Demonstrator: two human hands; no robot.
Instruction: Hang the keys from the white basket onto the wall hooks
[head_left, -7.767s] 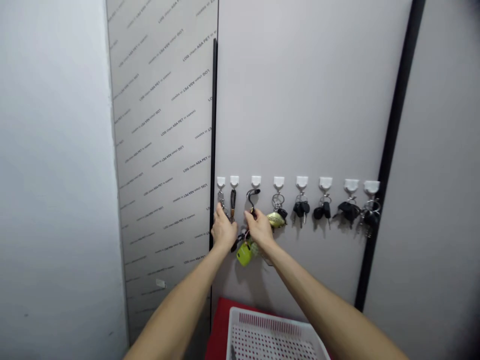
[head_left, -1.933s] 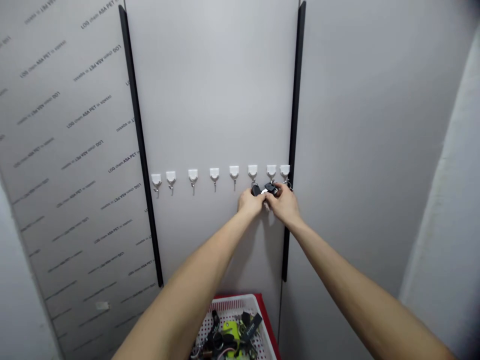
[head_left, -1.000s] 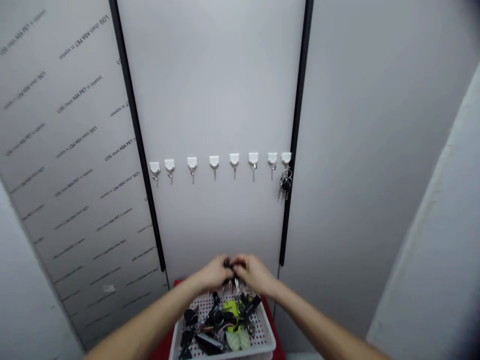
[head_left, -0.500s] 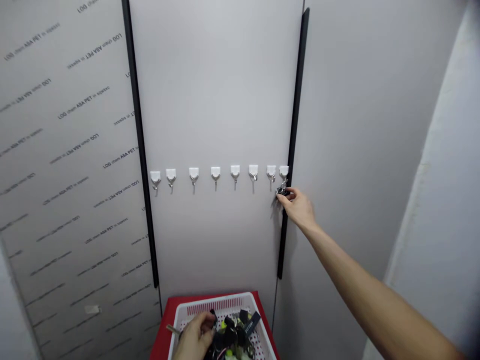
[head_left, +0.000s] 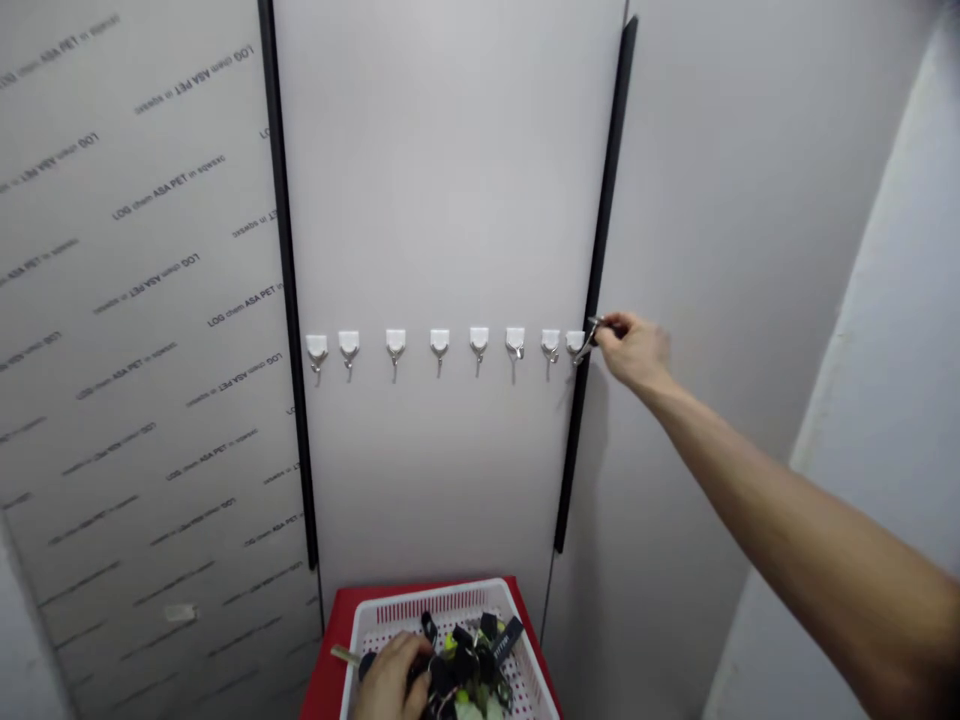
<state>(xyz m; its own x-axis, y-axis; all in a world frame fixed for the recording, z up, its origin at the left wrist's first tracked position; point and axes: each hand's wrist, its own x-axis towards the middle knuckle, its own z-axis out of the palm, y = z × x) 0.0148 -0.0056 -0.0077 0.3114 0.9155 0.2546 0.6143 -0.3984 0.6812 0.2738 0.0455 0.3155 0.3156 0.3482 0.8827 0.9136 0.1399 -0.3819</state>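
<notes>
Grey wall panel (head_left: 450,200) with a row of white hooks (head_left: 439,342) | white basket (head_left: 442,605) below, holding key pile (head_left: 472,665) | left hand (head_left: 391,682) on the pile, fingers curled, grasp not discernible | right hand (head_left: 636,350) pinching key bunch (head_left: 591,332) just beside rightmost hook (head_left: 574,342)

Open wall is being left free above and below the row of hooks (head_left: 439,343) at mid-frame. The row's right end is being narrowed by the black strip (head_left: 596,290), the right hand (head_left: 634,350) and the key ring (head_left: 592,330) pinched there. At bottom centre, the basket (head_left: 439,608) is being crowded by keys (head_left: 480,660) and the left hand (head_left: 390,685).
</notes>
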